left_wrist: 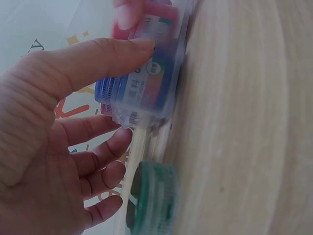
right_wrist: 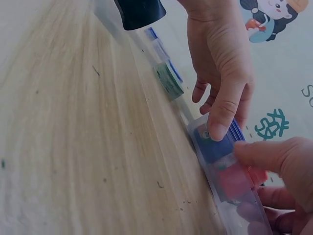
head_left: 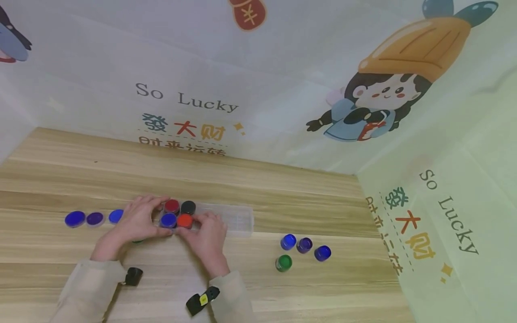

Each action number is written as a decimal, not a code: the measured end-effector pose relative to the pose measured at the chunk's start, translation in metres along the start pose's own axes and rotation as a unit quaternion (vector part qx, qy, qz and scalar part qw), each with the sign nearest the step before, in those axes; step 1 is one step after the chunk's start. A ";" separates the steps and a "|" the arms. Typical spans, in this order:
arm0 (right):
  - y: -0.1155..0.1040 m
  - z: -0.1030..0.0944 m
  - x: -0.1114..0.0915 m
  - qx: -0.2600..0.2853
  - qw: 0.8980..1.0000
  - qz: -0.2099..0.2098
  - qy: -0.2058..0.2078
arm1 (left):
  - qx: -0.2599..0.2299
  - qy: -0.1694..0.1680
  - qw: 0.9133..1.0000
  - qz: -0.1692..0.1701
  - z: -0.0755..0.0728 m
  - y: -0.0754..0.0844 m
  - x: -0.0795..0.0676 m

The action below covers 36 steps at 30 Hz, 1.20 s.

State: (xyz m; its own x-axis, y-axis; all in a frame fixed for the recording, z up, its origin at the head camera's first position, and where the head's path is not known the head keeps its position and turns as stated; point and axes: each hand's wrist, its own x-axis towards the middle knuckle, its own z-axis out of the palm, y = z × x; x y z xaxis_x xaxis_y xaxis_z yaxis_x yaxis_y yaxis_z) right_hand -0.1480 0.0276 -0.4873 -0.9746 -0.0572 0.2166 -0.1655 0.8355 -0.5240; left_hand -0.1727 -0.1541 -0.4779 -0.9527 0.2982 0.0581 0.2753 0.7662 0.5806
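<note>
A long clear plastic box (head_left: pixel 238 220) lies on the table with paint jars in its left end: dark red (head_left: pixel 172 206), black (head_left: pixel 188 207), blue (head_left: pixel 168 220) and orange-red (head_left: pixel 185 220). My left hand (head_left: pixel 139 218) grips this end, thumb along the front wall by the blue jar, fingers round towards the back. In the left wrist view that thumb (left_wrist: pixel 102 61) lies over the blue jar's label. My right hand (head_left: pixel 208 235) pinches the orange-red jar from the right. In the right wrist view some of its fingers show through the clear wall beside this jar.
Flat round blue (head_left: pixel 75 219) and purple (head_left: pixel 95 218) pieces lie left of my left hand, and a green round piece (left_wrist: pixel 155 198) sits near its fingers. To the right stand several small jars, blue (head_left: pixel 288 242), purple (head_left: pixel 304 245) and green (head_left: pixel 284 263). A printed cloth wall borders the table.
</note>
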 end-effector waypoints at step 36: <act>-0.008 -0.073 -0.006 0.447 0.887 -0.020 0.117 | -0.159 0.170 0.945 0.229 -0.036 0.081 0.005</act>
State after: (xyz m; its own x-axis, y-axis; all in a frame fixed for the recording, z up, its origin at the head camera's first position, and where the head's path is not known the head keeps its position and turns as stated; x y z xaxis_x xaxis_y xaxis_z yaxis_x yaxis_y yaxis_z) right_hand -0.1301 0.0611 -0.4239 -0.9245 0.1245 0.3604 -0.3553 0.0620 -0.9327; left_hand -0.1601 -0.1110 -0.4013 -0.7443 0.3152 0.5888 0.6676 0.3745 0.6435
